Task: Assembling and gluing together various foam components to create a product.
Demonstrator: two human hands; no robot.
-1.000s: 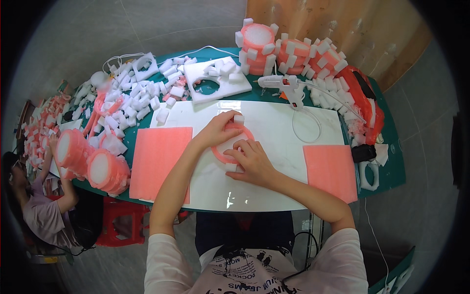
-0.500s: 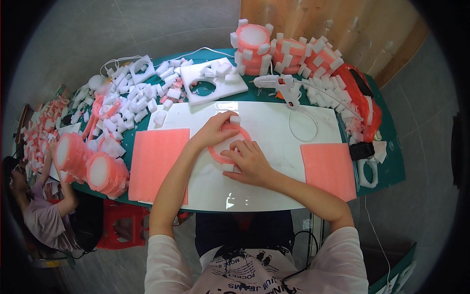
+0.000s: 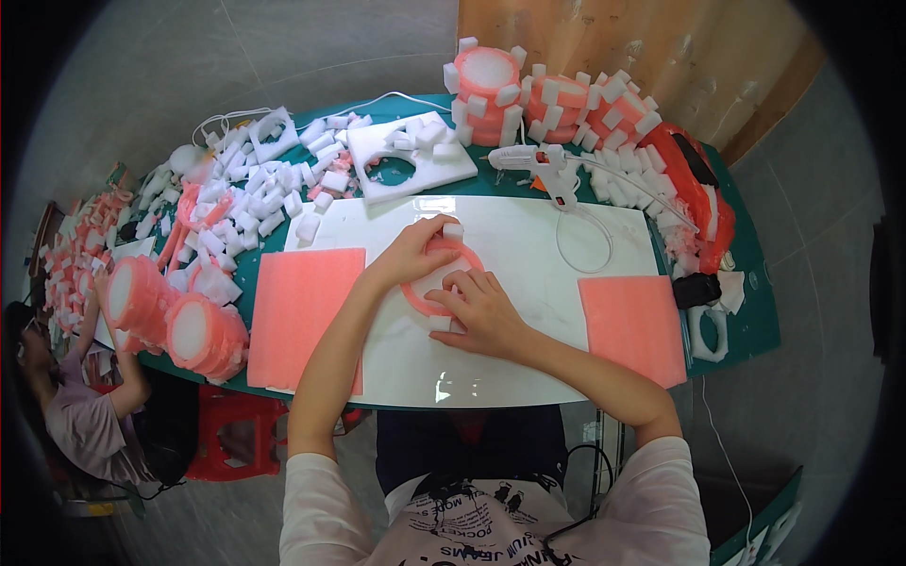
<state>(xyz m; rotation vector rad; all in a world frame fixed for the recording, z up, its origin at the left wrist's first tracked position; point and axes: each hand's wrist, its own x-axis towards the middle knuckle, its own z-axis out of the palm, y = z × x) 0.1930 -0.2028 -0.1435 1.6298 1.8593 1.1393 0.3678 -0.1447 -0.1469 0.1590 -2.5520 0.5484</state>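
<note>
A pink foam ring (image 3: 469, 258) lies flat on the white board (image 3: 510, 358) in front of me. My left hand (image 3: 412, 250) rests on the ring's far left side, its fingertips pinching a small white foam block (image 3: 453, 229) against the rim. My right hand (image 3: 478, 304) presses down on the ring's near right side, with another white block (image 3: 440, 323) at its fingers. Both hands touch the ring.
Pink foam sheets lie at left (image 3: 304, 311) and right (image 3: 630, 325). A white glue gun (image 3: 547, 165) with its cord sits behind the board. Loose white foam blocks (image 3: 245, 193) cover the far left. Finished pink rings stack at back (image 3: 528, 94) and at left (image 3: 175, 321). Another person (image 3: 85, 415) sits lower left.
The view has shifted slightly. My hands stay on the ring; the left fingers have closed on a white block at the ring's far edge.
</note>
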